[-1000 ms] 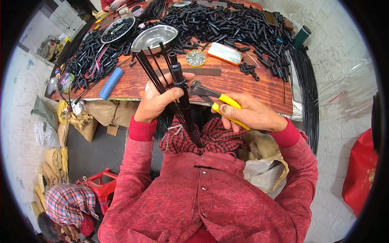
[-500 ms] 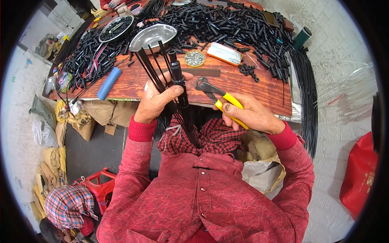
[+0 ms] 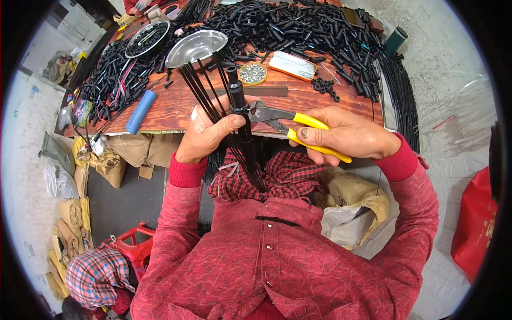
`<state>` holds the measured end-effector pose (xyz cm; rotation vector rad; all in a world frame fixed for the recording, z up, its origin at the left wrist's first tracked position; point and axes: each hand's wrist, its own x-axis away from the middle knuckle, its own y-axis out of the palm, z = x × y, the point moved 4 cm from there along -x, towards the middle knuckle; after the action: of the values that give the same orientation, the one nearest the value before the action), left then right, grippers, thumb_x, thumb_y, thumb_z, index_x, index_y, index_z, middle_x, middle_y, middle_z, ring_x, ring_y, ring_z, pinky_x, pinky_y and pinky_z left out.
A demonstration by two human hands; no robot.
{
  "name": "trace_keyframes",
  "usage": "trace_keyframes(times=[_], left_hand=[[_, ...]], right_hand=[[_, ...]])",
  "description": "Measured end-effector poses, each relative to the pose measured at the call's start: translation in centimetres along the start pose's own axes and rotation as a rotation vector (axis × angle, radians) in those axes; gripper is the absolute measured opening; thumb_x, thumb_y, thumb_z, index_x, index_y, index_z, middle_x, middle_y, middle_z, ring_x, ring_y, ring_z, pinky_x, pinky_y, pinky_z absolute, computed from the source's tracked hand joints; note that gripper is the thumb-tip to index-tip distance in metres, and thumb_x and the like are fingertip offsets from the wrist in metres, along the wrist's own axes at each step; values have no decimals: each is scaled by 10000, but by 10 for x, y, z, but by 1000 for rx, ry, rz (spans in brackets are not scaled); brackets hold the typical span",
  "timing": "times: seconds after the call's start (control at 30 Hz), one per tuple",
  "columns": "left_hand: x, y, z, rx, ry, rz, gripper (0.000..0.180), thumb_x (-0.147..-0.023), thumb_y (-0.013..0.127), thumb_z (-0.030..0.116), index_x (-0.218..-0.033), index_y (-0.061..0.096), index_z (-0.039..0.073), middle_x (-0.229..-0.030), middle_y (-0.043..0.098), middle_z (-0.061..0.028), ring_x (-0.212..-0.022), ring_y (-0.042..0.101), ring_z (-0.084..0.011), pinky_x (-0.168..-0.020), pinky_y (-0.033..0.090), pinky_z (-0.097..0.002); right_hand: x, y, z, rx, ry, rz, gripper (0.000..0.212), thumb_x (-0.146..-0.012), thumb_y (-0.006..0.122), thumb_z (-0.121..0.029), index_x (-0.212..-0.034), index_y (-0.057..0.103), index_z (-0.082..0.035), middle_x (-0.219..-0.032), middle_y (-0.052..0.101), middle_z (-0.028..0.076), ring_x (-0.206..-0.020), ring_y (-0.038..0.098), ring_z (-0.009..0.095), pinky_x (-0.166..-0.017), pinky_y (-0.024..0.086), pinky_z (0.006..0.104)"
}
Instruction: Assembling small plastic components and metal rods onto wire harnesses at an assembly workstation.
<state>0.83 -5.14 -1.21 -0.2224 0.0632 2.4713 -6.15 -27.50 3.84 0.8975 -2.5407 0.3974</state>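
My left hand (image 3: 212,133) is wrapped round a bundle of thin black rods (image 3: 198,88) and a black stepped tube (image 3: 236,90) that stands upright among them. The thumb presses across the tube's front, and the rods run down to my checked lap. In my right hand (image 3: 341,133) is a pair of end-cutting pliers (image 3: 277,118) with yellow handles and dark jaws. Its jaws are against the side of the tube, just by my left fingers. What lies between the jaws is too small to make out.
Black tubular parts (image 3: 298,26) heap over the wooden table (image 3: 170,112). On it are a metal bowl (image 3: 200,45), a round dish of small metal pieces (image 3: 253,73), a tray of white sticks (image 3: 292,65) and a blue roll (image 3: 142,112). At the far left another person's hand (image 3: 143,4) shows.
My right hand has turned the pliers toward the left, bringing the jaws from apart to against the tube. The left hand keeps its hold on the rods and tube.
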Motion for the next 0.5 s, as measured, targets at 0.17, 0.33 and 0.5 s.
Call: trace_keyframes(times=[0.17,0.33,0.5], left_hand=[[1,3,1,-33,35,-8,371,-910,645,182,-1211,626,-34,-953,674,-45,-855,596,-109,-794,485,-263],[4,4,0,-35,56,4,352,-911,645,174,-1187,630,-45,-938,674,-49,-861,596,-111,-799,484,-269],[3,5,-2,1,4,6,346,-909,654,176,-1178,635,-41,-957,683,-66,-853,623,-122,-796,502,-275]], right_hand=[[6,0,-8,26,55,10,319,-1018,507,-334,-1097,573,-32,-676,571,3,-487,486,39,-437,382,187],[5,2,-11,63,97,-11,307,-1029,481,-311,-1083,563,-21,-656,529,2,-475,444,33,-423,361,192],[3,3,-3,56,99,-9,279,-1033,462,-278,-1108,552,-25,-674,526,-1,-480,435,30,-435,356,190]])
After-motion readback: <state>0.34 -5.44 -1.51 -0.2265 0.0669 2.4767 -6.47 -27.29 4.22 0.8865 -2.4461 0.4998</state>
